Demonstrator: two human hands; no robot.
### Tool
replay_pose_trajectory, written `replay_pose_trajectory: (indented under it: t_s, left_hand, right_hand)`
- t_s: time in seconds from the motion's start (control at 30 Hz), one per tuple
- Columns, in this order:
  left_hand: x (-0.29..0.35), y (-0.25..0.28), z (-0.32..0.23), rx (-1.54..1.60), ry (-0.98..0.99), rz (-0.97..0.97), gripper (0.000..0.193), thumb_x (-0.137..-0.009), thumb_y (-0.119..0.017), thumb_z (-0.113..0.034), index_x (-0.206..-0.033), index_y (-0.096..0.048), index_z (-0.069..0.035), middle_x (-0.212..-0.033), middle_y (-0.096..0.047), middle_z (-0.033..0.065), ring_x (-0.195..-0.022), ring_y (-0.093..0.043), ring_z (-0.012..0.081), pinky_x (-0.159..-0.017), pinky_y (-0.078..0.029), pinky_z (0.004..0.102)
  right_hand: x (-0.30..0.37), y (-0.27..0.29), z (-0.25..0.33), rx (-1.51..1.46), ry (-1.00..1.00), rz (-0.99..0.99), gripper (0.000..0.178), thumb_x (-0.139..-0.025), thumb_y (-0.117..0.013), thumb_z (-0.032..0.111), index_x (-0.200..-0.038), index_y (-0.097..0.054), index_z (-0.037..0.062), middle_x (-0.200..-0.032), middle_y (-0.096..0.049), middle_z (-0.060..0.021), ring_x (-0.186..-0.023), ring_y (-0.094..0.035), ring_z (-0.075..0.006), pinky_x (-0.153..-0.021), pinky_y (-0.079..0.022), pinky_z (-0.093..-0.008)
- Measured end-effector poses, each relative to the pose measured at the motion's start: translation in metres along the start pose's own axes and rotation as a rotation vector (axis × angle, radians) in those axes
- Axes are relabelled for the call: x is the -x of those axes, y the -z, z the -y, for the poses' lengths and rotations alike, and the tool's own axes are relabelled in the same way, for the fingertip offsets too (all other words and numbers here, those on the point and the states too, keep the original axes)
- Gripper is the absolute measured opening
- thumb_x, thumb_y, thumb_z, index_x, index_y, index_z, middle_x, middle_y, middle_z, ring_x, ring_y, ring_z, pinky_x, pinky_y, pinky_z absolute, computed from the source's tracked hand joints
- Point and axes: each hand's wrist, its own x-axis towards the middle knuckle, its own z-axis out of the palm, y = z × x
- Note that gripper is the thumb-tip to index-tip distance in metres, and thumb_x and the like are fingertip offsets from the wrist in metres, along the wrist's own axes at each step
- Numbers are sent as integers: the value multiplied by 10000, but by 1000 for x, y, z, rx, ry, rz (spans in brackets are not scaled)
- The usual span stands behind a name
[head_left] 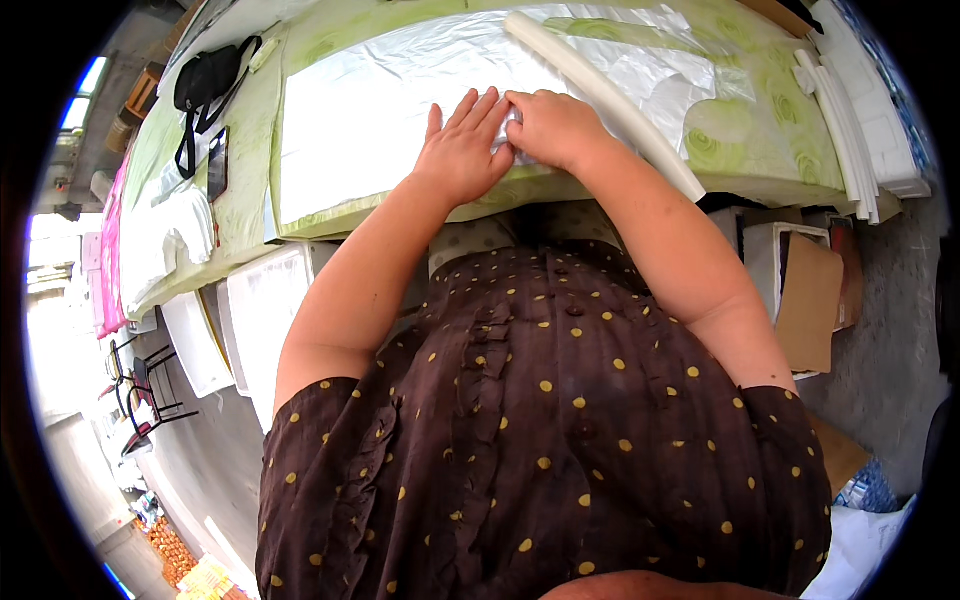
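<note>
Left hand (462,152) flat, fingers extended, palm down on white film (350,130), gripping nothing. Right hand (556,128) half curled beside it, fingertips meeting near the left's; can't tell if it pinches film. Film lies under both hands on the table (250,225), spreading left and beyond. Tube (612,110) just right of right hand.

dark brown top (530,430) | yellow dots (546,386) | vertical ruffles (488,375) | short sleeves (312,408)
</note>
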Motion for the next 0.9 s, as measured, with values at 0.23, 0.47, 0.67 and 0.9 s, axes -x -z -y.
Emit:
replay_pose_trajectory:
  t_s: [0.23, 0.47, 0.67, 0.9]
  left_hand:
    - [-8, -5, -1, -20, 18, 21, 713, -964, -434, -450, -1605, -296, -170, -1687, -245, 59, -1565, -189, 243, -1257, -107, 571]
    - [0, 0, 1, 16, 32, -24, 732, -956, -450, -428, -1603, -279, -132, -1680, -256, 86, -1564, -192, 259, -1248, -132, 574]
    - [-3, 0, -2, -16, 44, 48, 732, -963, -429, -448, -1608, -271, -138, -1691, -223, 75, -1568, -173, 256, -1253, -121, 566]
    - [-4, 6, -3, -12, 48, 96, 724, -967, -413, -446, -1610, -276, -143, -1699, -205, 57, -1574, -149, 248, -1257, -97, 568]
  right_hand:
    - [-17, -4, -12, 30, 16, 70, 436, -893, -525, 302, -1291, -645, 173, -1193, -712, -125, -1107, -671, -321, -927, -538, -448]
    - [-8, 4, 3, 64, 6, 108, 443, -892, -539, 305, -1307, -633, 180, -1207, -703, -132, -1101, -671, -328, -935, -540, -451]
    - [-5, -7, -2, 72, 49, -17, 455, -886, -538, 318, -1306, -632, 168, -1171, -701, -158, -1094, -671, -340, -933, -541, -464]
    - [-5, -10, -4, 81, 39, -25, 396, -914, -537, 327, -1263, -618, 159, -1118, -687, -153, -1063, -664, -347, -900, -534, -469]
